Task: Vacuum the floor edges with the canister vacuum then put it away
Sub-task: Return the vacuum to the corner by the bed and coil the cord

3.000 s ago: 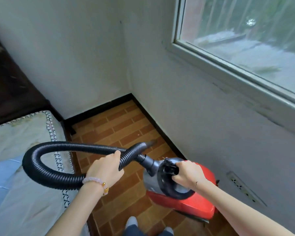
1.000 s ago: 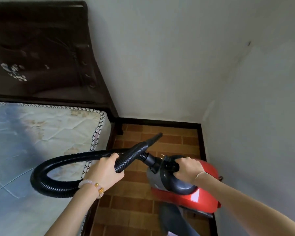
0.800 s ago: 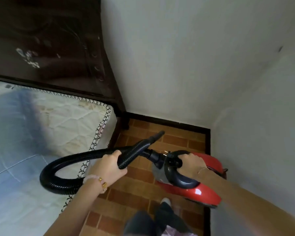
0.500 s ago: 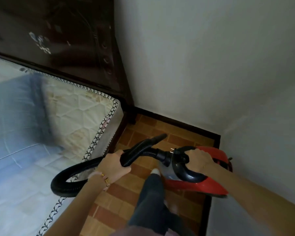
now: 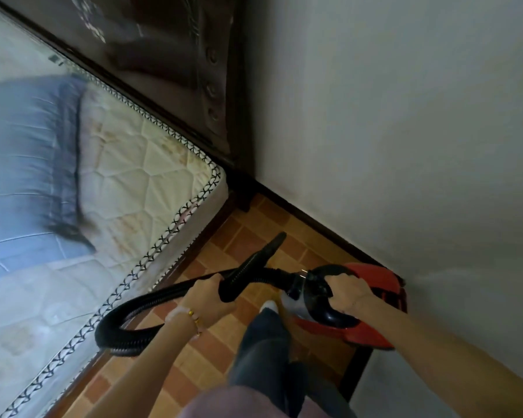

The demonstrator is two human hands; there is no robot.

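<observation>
Beside bed (image 5: pixel 127 176), left hand (image 5: pixel 207 300) grips hose (image 5: pixel 151 300), right hand (image 5: pixel 349 292) grips vac handle (image 5: pixel 332 318) (view rolled further vs. before)

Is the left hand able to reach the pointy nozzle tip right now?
Probably yes. The left hand grips the hose just behind the nozzle, and nothing sits between them. It would have to slide up the hose or let go first.
</observation>
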